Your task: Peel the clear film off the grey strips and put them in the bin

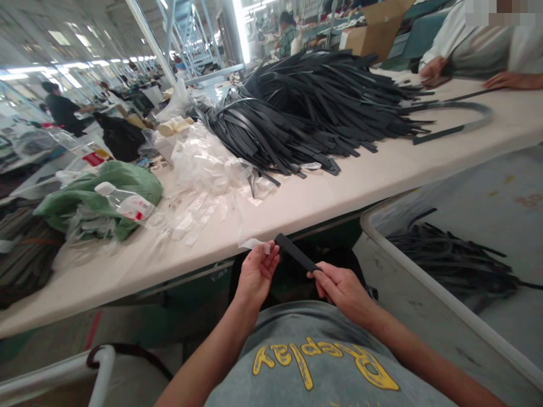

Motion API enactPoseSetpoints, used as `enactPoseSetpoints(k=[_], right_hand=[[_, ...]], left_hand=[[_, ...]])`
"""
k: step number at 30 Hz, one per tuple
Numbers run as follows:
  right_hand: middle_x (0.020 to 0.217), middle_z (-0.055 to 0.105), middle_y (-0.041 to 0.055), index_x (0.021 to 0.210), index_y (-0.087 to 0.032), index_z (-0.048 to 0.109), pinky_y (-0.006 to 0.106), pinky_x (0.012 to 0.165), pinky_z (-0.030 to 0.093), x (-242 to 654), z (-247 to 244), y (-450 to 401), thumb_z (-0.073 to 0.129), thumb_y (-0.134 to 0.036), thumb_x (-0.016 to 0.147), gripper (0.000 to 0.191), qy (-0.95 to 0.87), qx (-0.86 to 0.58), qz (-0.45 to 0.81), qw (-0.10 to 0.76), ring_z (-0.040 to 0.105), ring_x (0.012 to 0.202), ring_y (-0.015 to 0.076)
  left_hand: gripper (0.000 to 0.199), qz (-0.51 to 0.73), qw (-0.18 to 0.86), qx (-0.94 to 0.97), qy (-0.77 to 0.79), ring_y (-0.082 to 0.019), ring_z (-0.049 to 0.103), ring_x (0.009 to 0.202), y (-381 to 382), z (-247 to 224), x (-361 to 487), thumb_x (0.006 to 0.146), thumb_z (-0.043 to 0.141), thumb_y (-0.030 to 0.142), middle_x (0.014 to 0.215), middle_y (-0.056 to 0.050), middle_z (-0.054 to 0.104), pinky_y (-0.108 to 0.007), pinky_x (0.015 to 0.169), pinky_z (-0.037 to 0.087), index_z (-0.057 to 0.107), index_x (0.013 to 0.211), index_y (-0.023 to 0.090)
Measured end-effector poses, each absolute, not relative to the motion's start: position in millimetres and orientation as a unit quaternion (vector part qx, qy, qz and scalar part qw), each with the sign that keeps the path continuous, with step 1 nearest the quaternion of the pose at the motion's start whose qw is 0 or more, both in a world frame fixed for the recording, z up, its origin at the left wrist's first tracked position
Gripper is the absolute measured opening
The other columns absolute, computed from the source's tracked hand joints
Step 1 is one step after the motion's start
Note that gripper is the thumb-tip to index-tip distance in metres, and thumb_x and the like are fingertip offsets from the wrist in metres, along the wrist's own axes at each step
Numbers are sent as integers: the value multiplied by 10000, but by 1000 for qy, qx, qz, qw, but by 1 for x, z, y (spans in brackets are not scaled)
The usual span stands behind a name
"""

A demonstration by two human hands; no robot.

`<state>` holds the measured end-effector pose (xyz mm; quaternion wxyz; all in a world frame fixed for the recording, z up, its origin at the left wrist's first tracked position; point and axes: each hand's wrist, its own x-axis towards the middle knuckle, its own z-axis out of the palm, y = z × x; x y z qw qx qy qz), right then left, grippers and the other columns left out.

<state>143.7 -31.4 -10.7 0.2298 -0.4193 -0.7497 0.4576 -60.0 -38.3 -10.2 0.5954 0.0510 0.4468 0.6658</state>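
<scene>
My left hand [259,271] pinches a small whitish translucent strip [253,243] between thumb and fingers, close to the table's front edge. In my right hand [339,285] is a dark flat strap [294,252], gripped near its lower end. The strap's far end points up and left, beside my left fingertips; whether they touch it I cannot tell. On the table ahead lies a large heap of similar dark straps [339,96]. Left of the heap is a pile of clear plastic strips [207,161], with several loose ones spread flat toward me.
A clear bottle [127,202] rests on green cloth [123,181] at the left of the pale table [356,183]. To my right stands a large bin [445,308] with dark straps inside. Across the table, a person's hands [435,68] are near one long strap.
</scene>
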Motion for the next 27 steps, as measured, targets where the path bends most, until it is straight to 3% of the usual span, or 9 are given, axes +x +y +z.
enactPoseSetpoints(k=[6, 19, 22, 24, 27], right_hand=[[634, 594, -14, 839, -205, 598, 249, 596, 386, 158, -10, -50, 354, -359, 986, 324, -807, -422, 366, 193, 578, 600, 143], [647, 615, 9, 766, -202, 584, 257, 583, 378, 127, -2, -45, 372, -356, 964, 328, -806, -428, 373, 168, 574, 603, 157], [721, 645, -7, 1073, -206, 595, 249, 594, 420, 140, 8, -47, 403, -346, 961, 263, -789, -401, 430, 178, 605, 609, 146], [773, 659, -21, 1296, -235, 479, 241, 593, 452, 157, 13, -49, 433, -336, 950, 363, -769, -399, 466, 178, 622, 606, 137], [752, 656, -32, 1353, -253, 429, 243, 545, 469, 169, 13, -52, 430, -337, 944, 417, -747, -422, 486, 167, 607, 535, 131]], left_hand=[[273, 651, 623, 12, 433, -154, 704, 820, -40, -13, -63, 704, 806, 381, 858, -22, 742, -249, 761, 530, 662, 815, 178], [298, 619, 650, 56, 437, -171, 699, 788, -63, -22, -43, 693, 815, 356, 847, -56, 744, -283, 759, 537, 691, 865, 145], [293, 623, 640, 51, 446, -141, 682, 737, -66, -24, -43, 698, 812, 352, 815, -49, 736, -248, 715, 522, 701, 862, 136], [311, 637, 625, 37, 450, -126, 675, 715, -67, -24, -47, 689, 818, 369, 806, -39, 733, -233, 692, 514, 705, 870, 142], [341, 635, 624, 30, 453, -131, 671, 714, -72, -23, -45, 657, 838, 386, 820, -44, 735, -237, 684, 507, 710, 867, 150]])
